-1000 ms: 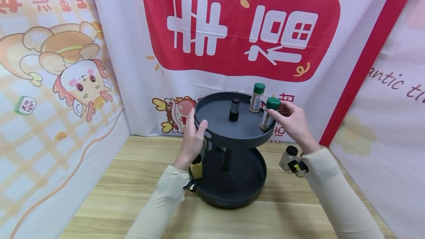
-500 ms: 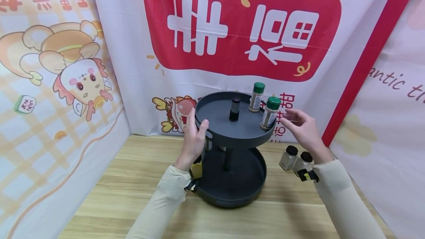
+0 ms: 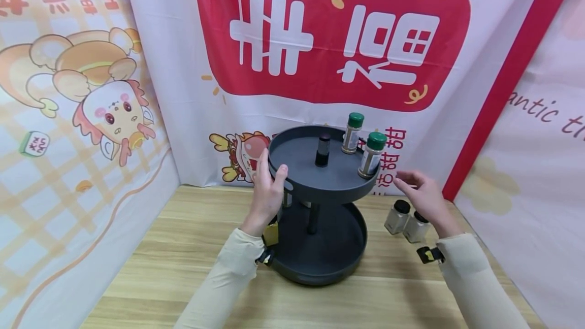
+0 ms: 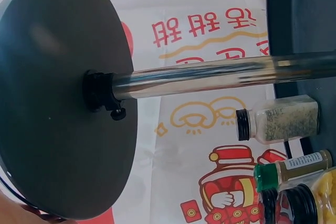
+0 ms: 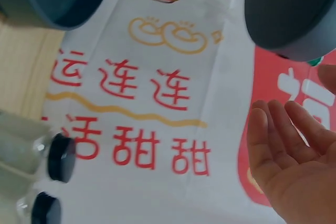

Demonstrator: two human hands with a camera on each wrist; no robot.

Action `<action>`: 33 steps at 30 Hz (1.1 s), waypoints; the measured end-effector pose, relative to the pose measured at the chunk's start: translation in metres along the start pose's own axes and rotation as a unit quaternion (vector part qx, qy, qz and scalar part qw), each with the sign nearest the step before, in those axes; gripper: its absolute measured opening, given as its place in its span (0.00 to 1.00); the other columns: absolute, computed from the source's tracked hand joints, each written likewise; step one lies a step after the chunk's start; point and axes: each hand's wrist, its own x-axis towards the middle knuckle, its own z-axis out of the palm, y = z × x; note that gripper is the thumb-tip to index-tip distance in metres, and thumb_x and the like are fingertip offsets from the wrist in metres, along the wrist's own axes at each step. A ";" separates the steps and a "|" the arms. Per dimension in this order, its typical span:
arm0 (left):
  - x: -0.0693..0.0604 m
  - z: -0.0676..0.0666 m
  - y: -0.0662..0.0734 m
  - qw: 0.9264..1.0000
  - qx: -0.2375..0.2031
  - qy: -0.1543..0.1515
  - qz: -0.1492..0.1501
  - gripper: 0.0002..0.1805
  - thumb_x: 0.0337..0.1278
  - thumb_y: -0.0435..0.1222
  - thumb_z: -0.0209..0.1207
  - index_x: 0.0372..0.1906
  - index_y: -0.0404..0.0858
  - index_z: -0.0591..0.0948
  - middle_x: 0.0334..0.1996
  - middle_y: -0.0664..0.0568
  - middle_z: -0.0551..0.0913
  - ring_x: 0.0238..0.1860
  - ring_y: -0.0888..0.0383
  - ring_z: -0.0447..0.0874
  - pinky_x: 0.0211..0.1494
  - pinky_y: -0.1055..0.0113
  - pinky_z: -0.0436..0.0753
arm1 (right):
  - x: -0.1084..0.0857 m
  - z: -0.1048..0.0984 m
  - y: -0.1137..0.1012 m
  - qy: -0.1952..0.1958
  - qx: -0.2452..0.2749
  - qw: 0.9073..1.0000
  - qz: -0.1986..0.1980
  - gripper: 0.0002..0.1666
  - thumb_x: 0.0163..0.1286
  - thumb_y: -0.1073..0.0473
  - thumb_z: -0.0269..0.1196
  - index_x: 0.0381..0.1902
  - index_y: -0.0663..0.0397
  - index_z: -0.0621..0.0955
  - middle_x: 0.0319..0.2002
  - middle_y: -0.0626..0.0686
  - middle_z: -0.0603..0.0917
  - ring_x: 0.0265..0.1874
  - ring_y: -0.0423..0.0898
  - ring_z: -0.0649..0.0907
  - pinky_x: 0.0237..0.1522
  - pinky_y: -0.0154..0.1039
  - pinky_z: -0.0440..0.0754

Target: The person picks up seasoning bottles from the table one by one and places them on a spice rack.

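Loosely, right fingers [image 5: 261, 139] bend near green-capped jars [image 3: 370, 159]; left fingers [image 3: 263, 167] spread against a tray [image 3: 298, 162].

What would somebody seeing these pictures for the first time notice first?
Probably the big red patch with white sideways characters, on the cloth behind the table. Next comes the dark two-tier stand in the middle, with the person's left grip at the upper tray's edge and the right grip off to the right. Two green-capped jars then stand out on that tray's right side.
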 end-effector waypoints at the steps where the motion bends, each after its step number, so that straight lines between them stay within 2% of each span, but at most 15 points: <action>1: 0.000 0.000 0.000 1.000 0.000 0.002 0.001 0.39 0.66 0.51 0.45 0.75 0.40 0.46 0.74 0.50 0.45 0.72 0.56 0.42 0.71 0.48 0.44 | -0.001 0.000 0.003 -0.001 -0.004 1.000 0.004 0.33 0.70 0.41 0.54 0.60 0.62 0.73 0.54 0.63 0.77 0.52 0.57 0.75 0.53 0.56 0.72; 9: 0.002 0.000 -0.001 1.000 -0.011 -0.002 0.009 0.39 0.66 0.49 0.46 0.75 0.40 0.46 0.74 0.50 0.45 0.72 0.55 0.42 0.70 0.48 0.45 | -0.001 0.002 0.034 0.002 -0.062 0.998 0.021 0.32 0.71 0.44 0.54 0.58 0.67 0.74 0.51 0.67 0.78 0.50 0.60 0.77 0.51 0.57 0.74; 17: 0.006 -0.001 -0.002 1.000 -0.013 -0.006 0.005 0.38 0.67 0.49 0.44 0.75 0.40 0.46 0.74 0.49 0.45 0.72 0.56 0.42 0.71 0.53 0.47 | -0.002 0.005 0.060 -0.010 -0.077 0.996 0.054 0.31 0.71 0.46 0.53 0.58 0.68 0.73 0.52 0.68 0.78 0.50 0.61 0.77 0.49 0.56 0.75; 24: 0.014 -0.005 -0.004 1.000 -0.021 0.001 0.022 0.35 0.70 0.47 0.41 0.74 0.36 0.49 0.73 0.43 0.49 0.72 0.52 0.47 0.71 0.56 0.50 | -0.004 0.005 0.077 0.019 -0.088 0.995 0.051 0.29 0.70 0.49 0.55 0.56 0.69 0.74 0.50 0.68 0.78 0.47 0.61 0.79 0.45 0.54 0.78; 29: 0.017 -0.008 -0.006 0.999 -0.034 -0.019 0.001 0.34 0.71 0.49 0.37 0.75 0.40 0.48 0.73 0.48 0.49 0.72 0.54 0.46 0.71 0.54 0.50 | -0.007 0.005 0.089 0.050 -0.117 0.991 0.033 0.25 0.69 0.52 0.58 0.52 0.69 0.77 0.45 0.68 0.81 0.43 0.60 0.80 0.41 0.50 0.79; 33: 0.021 -0.009 -0.009 0.998 -0.049 -0.034 -0.012 0.32 0.72 0.50 0.35 0.75 0.44 0.48 0.74 0.51 0.48 0.72 0.55 0.45 0.71 0.53 0.49 | -0.008 0.004 0.095 0.063 -0.124 0.990 0.034 0.24 0.69 0.54 0.58 0.51 0.70 0.77 0.44 0.68 0.82 0.43 0.60 0.81 0.39 0.46 0.78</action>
